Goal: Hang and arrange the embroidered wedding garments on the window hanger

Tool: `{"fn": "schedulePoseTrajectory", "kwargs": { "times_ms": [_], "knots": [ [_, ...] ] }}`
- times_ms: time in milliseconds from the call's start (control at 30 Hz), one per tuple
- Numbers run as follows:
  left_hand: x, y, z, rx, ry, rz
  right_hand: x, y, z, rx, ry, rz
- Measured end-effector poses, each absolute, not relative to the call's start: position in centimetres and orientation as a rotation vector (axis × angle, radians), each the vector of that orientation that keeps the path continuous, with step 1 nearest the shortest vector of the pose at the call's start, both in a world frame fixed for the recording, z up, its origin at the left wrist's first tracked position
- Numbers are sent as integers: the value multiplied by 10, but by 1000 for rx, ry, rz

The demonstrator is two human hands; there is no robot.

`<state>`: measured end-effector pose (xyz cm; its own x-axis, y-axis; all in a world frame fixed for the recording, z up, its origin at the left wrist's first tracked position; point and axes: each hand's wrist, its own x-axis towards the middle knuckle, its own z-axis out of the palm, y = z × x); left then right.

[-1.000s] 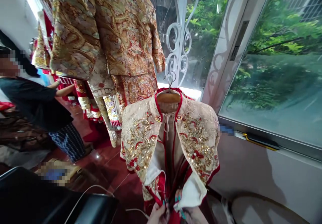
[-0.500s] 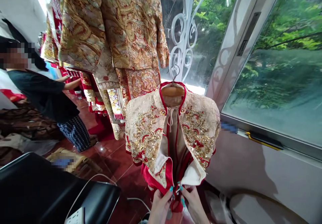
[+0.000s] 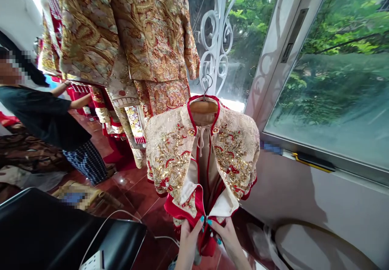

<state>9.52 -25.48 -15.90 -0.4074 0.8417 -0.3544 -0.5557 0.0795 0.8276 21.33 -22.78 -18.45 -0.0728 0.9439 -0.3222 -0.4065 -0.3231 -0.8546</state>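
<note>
A cream jacket (image 3: 170, 148) with red piping, gold sequins and red beading hangs open at the front on a wooden hanger (image 3: 204, 107). Below its turned-back hem, red cloth (image 3: 207, 245) hangs down. My left hand (image 3: 191, 233) pinches the left edge of this red cloth, thumb on top. On the opposite edge, my right hand (image 3: 223, 230) has its thumb and fingers closed. The thumbs nearly meet at a small metallic fastening, whose exact kind I cannot make out. Most of my fingers are hidden behind the cloth.
Gold brocade garments (image 3: 152, 39) hang at the upper left. A person (image 3: 36, 104) in dark clothes reaches toward garments there. A black padded seat (image 3: 60, 229) and a white power strip (image 3: 92, 260) are at the lower left. The window (image 3: 331, 100) stands at right.
My hands have risen slightly and drawn the two red edges closer together at the fastening. The view has shifted a little, moving the jacket left in the picture.
</note>
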Motion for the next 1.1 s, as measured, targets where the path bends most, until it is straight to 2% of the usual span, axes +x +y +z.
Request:
{"fn": "schedulePoseTrajectory", "kwargs": {
  "times_ms": [300, 900, 1100],
  "knots": [
    [87, -254, -155, 399, 1238, 1578, 201, -227, -200, -1107, -694, 1616],
    [88, -251, -158, 461, 1270, 1537, 204, -216, -180, -1154, -685, 1675],
    [85, -246, -163, 515, 1343, 1521, 202, -217, -194, -1137, -592, 1676]
  ]
}}
